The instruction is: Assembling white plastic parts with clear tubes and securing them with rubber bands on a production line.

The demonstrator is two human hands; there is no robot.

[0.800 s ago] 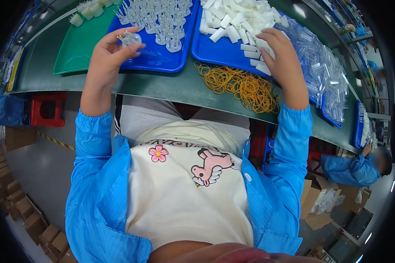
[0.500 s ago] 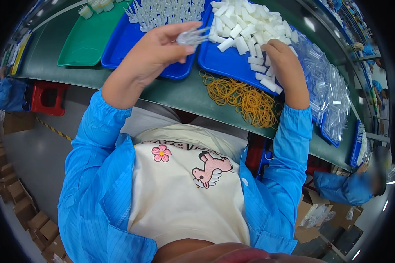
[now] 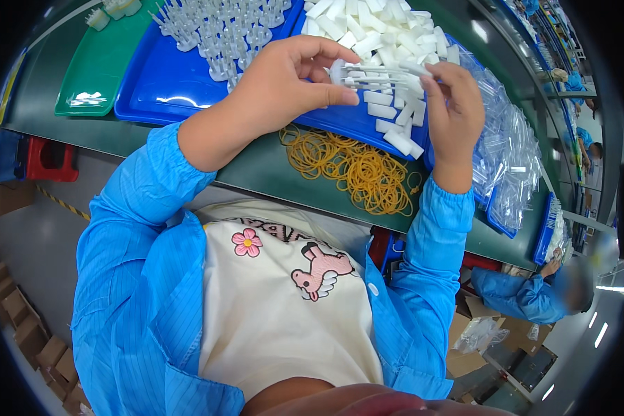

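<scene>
My left hand [image 3: 291,78] pinches the base of a whitish plastic part with several long thin prongs [image 3: 371,78], held sideways with its prongs toward the right. Against the prong tips, my right hand [image 3: 456,104] holds a small white block [image 3: 415,68] between thumb and fingers. Whether the tips have entered the block cannot be made out. Below both hands is a blue tray [image 3: 343,119] heaped with white blocks [image 3: 378,28]. To its left, another blue tray [image 3: 163,87] carries many similar pronged parts [image 3: 222,35] standing upright.
Yellow rubber bands [image 3: 357,170] lie in a loose pile on the green table [image 3: 256,163] near its front edge. Clear plastic tubes [image 3: 503,132] are heaped at the right. A green tray [image 3: 83,87] stands far left. A co-worker in blue [image 3: 516,295] is at the lower right.
My left hand has carried the pronged part rightward, toward my right hand. My right hand has come up from the heap with a white block. The whole view has shifted slightly.
</scene>
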